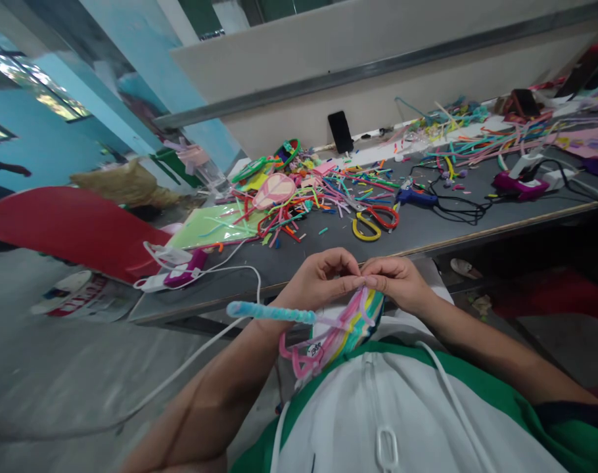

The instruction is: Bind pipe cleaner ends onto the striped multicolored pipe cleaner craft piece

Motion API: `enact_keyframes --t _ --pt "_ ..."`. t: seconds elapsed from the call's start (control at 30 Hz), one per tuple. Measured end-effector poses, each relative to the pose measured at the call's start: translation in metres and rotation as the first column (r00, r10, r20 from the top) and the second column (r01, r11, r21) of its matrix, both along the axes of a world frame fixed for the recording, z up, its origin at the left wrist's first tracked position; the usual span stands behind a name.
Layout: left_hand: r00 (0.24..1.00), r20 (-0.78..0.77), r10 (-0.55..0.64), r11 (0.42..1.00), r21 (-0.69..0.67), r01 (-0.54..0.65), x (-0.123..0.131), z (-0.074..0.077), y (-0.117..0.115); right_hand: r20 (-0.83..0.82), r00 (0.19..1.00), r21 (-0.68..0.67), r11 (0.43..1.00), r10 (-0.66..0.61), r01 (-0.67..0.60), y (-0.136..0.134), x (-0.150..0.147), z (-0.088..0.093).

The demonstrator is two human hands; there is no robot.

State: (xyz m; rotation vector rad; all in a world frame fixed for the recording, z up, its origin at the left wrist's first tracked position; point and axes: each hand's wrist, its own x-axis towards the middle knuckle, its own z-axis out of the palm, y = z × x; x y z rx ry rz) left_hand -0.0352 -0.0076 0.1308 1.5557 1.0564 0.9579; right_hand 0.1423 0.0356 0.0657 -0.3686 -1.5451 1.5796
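Observation:
My left hand (326, 279) and my right hand (397, 282) meet at the fingertips, both pinched closed on a lilac pipe cleaner (364, 303). Its gripped tip is mostly hidden by the fingers. Just below them, a bundle of pipe cleaners (345, 328) in pink, yellow, teal and dark blue lies against my front. A light-blue twisted pipe-cleaner stick (272, 312) juts out to the left over my left forearm. Looped pink pipe cleaners (306, 361) and a small round label with writing (315, 349) sit at the bundle's lower left.
On the grey table (299, 253) lie scissors (372, 222) with red and yellow handles, a blue glue gun (417, 196) and heaped pipe-cleaner scraps (299, 197). A purple power adapter (185, 268) trails a white cable. A phone (340, 131) leans on the wall; a red chair (77, 226) stands left.

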Motion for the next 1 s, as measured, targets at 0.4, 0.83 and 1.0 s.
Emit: enact_keyframes --t 0.4,0.83,1.0 --pt "0.993 -0.100 -0.068 0.992 0.100 0.078 -0.046 0.000 -0.016 0.031 1.000 -0.129 0.992 0.003 0.001 0.003 -0.003 -0.002" --pt "0.764 -0.477 -0.434 0.828 0.121 0.547 -0.023 0.017 0.001 0.062 0.998 -0.108 0.994 -0.012 0.019 0.008 -0.006 -0.008" --pt "0.799 -0.446 -0.403 0.851 0.138 0.506 -0.027 0.018 -0.001 0.063 0.998 -0.145 0.989 -0.002 0.011 0.004 -0.005 -0.004"
